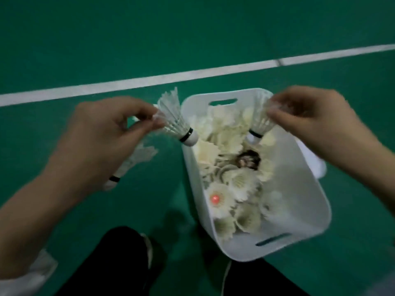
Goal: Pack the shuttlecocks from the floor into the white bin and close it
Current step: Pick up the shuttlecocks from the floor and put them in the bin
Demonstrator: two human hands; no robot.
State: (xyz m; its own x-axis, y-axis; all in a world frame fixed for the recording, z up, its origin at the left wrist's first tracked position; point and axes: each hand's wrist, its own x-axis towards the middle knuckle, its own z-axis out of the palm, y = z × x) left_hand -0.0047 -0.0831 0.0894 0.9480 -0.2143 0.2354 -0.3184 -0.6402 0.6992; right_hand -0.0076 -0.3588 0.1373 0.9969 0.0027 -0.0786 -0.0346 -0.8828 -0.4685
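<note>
Holding one shuttlecock in each hand over the white bin (299, 212), the person looks ready to let both go. The left hand (102, 137) pinches a feather shuttlecock (174, 120) by its skirt between thumb and forefinger, its cork hanging at the bin's rim at ten o'clock. The right hand (316, 116) pinches a second shuttlecock (262, 124) the same way, cork aimed down into the bin at about one o'clock. A third shuttlecock (136, 160) shows beneath the left palm. I cannot tell whether the lower fingers hold it or it lies on the green court floor (192, 28). The bin stands open on the floor, mid-view, with a pile of shuttlecocks (241, 184) inside. A white piece (319, 167), possibly the lid, peeks out behind its wall at three o'clock.

To do this well, I judge, carry the left one further inward before the fingers open, since its cork could tip outside the rim. Release both cork-down toward the barer side near four o'clock, so no feathers are crushed and a lid can seat flat.
</note>
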